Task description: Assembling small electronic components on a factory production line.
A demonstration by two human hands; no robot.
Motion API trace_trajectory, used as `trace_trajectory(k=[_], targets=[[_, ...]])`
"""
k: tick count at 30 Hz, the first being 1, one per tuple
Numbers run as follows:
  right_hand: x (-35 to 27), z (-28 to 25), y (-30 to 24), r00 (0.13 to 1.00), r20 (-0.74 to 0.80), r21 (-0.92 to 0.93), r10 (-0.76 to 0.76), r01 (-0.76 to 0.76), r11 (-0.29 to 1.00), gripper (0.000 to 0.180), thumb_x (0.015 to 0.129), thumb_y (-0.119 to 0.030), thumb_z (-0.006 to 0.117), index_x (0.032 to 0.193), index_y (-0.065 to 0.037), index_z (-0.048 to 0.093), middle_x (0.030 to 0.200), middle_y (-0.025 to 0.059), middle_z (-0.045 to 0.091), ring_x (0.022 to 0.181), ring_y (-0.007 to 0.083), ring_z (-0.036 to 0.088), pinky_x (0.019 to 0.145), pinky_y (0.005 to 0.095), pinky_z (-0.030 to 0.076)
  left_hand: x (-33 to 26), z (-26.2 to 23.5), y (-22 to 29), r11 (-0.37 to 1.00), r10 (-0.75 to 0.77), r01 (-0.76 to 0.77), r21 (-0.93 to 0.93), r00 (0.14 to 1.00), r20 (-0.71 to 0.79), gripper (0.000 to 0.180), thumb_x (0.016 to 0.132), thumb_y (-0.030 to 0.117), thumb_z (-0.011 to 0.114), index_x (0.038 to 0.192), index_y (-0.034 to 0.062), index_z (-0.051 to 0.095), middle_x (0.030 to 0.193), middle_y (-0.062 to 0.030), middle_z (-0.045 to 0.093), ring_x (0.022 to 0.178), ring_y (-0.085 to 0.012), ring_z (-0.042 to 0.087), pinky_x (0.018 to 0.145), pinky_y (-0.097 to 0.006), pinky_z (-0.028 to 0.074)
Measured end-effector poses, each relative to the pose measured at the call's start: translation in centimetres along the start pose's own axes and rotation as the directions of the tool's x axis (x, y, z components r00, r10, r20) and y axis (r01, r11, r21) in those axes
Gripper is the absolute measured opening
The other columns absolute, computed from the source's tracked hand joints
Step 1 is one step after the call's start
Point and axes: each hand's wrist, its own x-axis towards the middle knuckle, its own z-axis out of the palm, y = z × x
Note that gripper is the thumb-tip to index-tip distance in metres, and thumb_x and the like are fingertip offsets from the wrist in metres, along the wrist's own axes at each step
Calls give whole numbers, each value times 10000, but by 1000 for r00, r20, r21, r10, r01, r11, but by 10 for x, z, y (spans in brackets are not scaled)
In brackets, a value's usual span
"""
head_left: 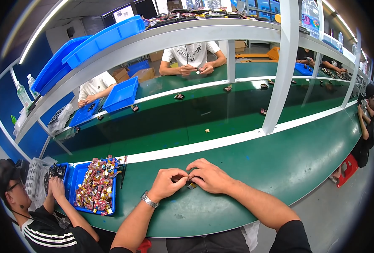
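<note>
Over the green bench (254,177) both of my hands meet in front of me. My left hand (169,184), with a metal watch (150,199) at the wrist, pinches a small dark part with a yellowish patch (191,185). My right hand (211,177) has its thumb and fingertips closed on the same part. The fingers cover most of it, so its exact kind is hidden. Left of my left forearm stands a blue tray (72,198) heaped with small red, yellow and silver pieces (95,187).
Beyond a white rail (166,152) runs a green conveyor belt (161,135) with scattered small parts. A grey post (281,71) rises ahead on the right. A co-worker (48,219) sits close on my left; others work across the belt. Overhead is a shelf with blue trays (102,40).
</note>
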Motion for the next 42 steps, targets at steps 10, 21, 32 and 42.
trace_trajectory(k=[10, 21, 32, 42], targets=[[-1, 2, 2, 999, -6, -2, -34, 34, 999, 116, 882, -101, 623, 941, -34, 697, 1198, 86, 606, 1170, 267, 536, 993, 382, 468, 1, 1, 4, 998, 17, -18, 63, 1000, 7, 96, 838, 91, 721, 873, 1, 728, 782, -53, 724, 676, -87, 653, 623, -237, 517], [-2, 1, 4, 998, 30, -25, -52, 53, 998, 122, 882, -119, 655, 959, -52, 721, 1215, 77, 612, 1177, 267, 539, 988, 377, 472, 1, 2, 2, 991, 77, -77, 110, 997, 11, 82, 825, 78, 718, 873, 13, 732, 801, -67, 717, 701, -114, 667, 639, -251, 524], [-3, -1, 7, 997, 72, -23, 1, 1, 1000, 149, 902, -144, 645, 983, -47, 722, 1234, 80, 599, 1205, 263, 516, 1007, 375, 462, 4, -3, 2, 995, 75, -81, 59, 992, 99, 107, 839, 29, 714, 939, -2, 732, 910, -86, 732, 793, -144, 707, 713, -260, 555], [-3, -5, 9, 993, 110, 13, 50, -52, 999, 141, 904, -153, 654, 985, -57, 718, 1241, 75, 598, 1218, 261, 511, 1017, 373, 459, 4, -4, 4, 995, 65, -74, 65, 990, 128, 81, 821, 36, 733, 896, 6, 736, 879, -78, 733, 745, -136, 691, 672, -247, 540]])
